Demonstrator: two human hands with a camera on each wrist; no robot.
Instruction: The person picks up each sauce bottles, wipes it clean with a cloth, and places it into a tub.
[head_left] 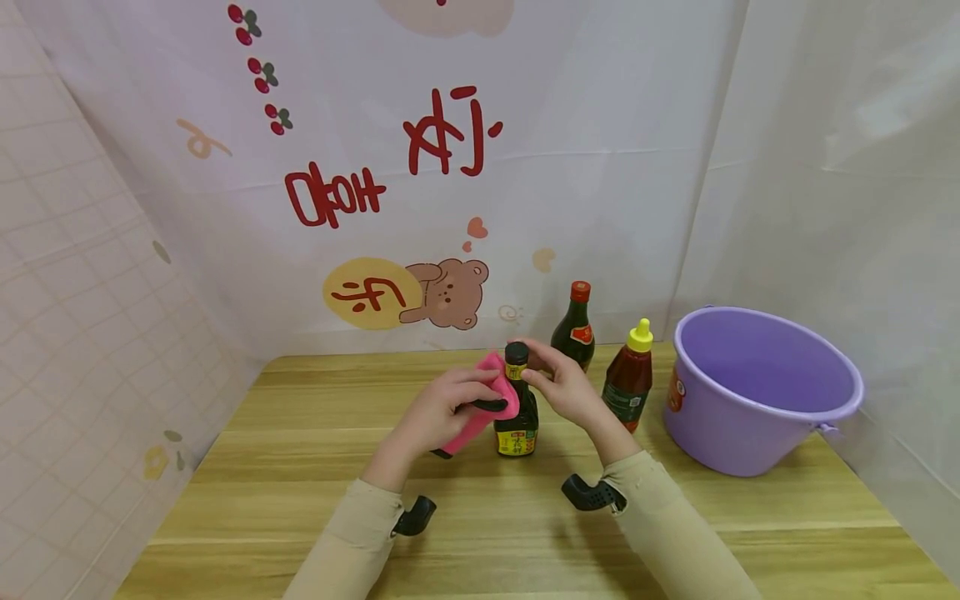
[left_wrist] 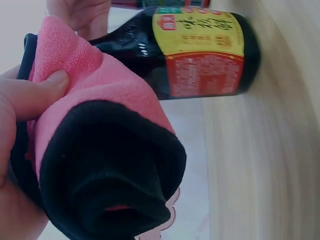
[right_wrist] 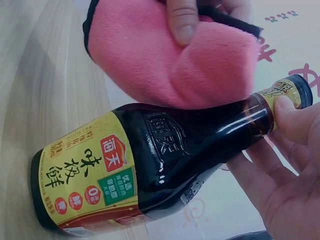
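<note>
A dark soy sauce bottle with a yellow and red label and a black cap stands upright in the middle of the wooden table. My right hand holds it by the neck, thumb on the yellow neck band just under the cap in the right wrist view. Between the thumb and fingers of my left hand is a pink cloth with black edging, folded and bunched. That cloth lies against the bottle's shoulder, and its rolled black underside faces the left wrist view.
Behind my right hand stands a dark bottle with a red cap. To the right are a red sauce bottle with a yellow nozzle cap and a purple bucket. A printed white curtain hangs behind the table.
</note>
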